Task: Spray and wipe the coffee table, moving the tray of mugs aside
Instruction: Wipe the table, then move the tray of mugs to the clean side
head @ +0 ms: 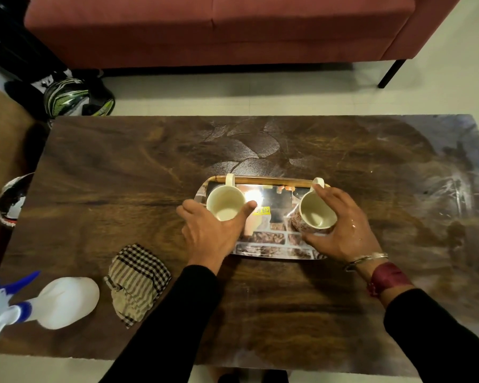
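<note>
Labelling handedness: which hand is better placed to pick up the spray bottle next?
Left. The white spray bottle with blue trigger lies at the table's left edge, nearer the left hand; the right hand is farther, across the tray.

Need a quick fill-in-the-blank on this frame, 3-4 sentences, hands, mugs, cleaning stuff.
1. The two cream-lined ceramic mugs stand on the glossy brick-patterned rectangular ____.
2. The left hand wraps the plain cream mug; the right hand wraps the ____ mug.
3. The checked folded cloth lies between the white spray bottle and the person's ____ black sleeve.
4. The dark wooden coffee table stands in front of a ____ sofa.

Missing words: tray; patterned; left; red
</note>
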`<move>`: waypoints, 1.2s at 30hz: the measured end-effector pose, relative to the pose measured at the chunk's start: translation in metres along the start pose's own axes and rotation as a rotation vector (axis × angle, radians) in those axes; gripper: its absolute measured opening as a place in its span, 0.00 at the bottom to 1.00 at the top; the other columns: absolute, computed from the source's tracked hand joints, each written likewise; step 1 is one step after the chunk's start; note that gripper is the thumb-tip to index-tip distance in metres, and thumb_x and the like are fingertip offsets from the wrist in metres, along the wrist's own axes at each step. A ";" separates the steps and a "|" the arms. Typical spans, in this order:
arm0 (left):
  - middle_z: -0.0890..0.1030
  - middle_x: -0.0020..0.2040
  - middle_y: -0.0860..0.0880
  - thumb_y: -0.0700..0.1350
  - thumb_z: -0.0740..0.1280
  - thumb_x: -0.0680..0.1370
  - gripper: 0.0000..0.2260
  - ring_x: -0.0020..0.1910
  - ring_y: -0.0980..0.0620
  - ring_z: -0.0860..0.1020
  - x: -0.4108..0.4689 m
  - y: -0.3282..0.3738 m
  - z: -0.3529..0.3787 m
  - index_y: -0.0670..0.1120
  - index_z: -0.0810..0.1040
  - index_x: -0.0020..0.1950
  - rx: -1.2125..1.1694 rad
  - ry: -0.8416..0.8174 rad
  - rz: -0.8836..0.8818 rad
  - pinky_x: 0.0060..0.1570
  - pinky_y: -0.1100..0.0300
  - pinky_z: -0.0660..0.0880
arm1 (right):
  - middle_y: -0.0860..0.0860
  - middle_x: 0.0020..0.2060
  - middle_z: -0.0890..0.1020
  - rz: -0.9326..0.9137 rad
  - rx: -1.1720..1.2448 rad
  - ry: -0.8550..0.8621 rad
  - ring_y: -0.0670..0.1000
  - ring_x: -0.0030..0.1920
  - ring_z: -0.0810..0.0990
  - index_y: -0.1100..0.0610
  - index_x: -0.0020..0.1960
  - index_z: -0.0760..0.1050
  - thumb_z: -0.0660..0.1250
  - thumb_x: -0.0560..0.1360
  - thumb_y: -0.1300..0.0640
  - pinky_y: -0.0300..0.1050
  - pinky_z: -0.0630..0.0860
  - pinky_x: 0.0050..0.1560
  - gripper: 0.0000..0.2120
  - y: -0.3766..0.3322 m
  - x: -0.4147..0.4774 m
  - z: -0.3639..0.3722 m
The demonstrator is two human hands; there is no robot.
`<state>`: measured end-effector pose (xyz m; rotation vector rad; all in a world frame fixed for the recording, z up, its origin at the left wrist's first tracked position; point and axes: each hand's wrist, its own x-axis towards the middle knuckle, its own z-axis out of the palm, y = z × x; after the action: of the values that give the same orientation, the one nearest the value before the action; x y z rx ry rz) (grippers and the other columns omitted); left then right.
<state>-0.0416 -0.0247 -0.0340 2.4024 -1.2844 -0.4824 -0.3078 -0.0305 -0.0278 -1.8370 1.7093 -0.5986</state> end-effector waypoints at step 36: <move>0.84 0.30 0.52 0.45 0.74 0.79 0.07 0.33 0.52 0.87 -0.007 -0.101 0.016 0.47 0.82 0.42 -0.451 -0.226 -0.326 0.46 0.46 0.86 | 0.57 0.51 0.87 0.538 0.010 0.162 0.56 0.51 0.85 0.57 0.63 0.82 0.76 0.73 0.59 0.39 0.72 0.53 0.18 0.071 -0.011 0.027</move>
<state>0.0196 0.0306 -0.0954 2.2088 -0.7506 -1.0402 -0.3437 -0.0196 -0.0944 -1.2596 2.1858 -0.5323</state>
